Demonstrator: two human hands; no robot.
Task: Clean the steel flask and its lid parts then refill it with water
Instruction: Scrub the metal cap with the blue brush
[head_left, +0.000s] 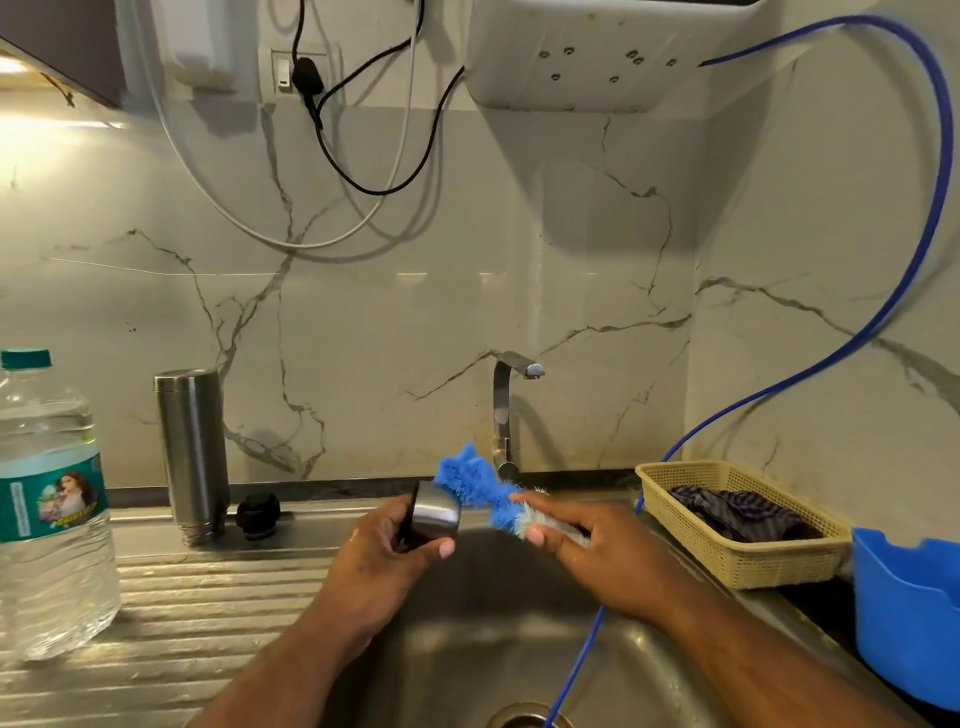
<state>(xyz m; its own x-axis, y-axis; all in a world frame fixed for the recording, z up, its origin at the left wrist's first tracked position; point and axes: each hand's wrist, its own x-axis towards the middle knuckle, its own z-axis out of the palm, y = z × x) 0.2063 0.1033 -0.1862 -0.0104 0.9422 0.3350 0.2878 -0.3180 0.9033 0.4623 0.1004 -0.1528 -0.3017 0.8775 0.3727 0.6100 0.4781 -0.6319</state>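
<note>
over the sink (467, 623), the left hand (387, 551) grips a steel cap (435, 512); the right hand (597, 556) holds a blue brush (478, 483) against it. the steel flask (192, 452) stands inverted on the drainboard (208, 597).

Warm light is thrown from a lamp (10, 65) at the upper left, and the wall (52, 156) there is washed out. Soft shadows are cast under the white unit (597, 52). Glints are seen on the steel flask (192, 447) and counter (208, 597). Edges are bowed by the wide lens.

steel drainboard (208, 597) — water bottle (49, 519) | flask (192, 452) mouth-down | black stopper (258, 515) | right counter — basket (727, 558)
</note>
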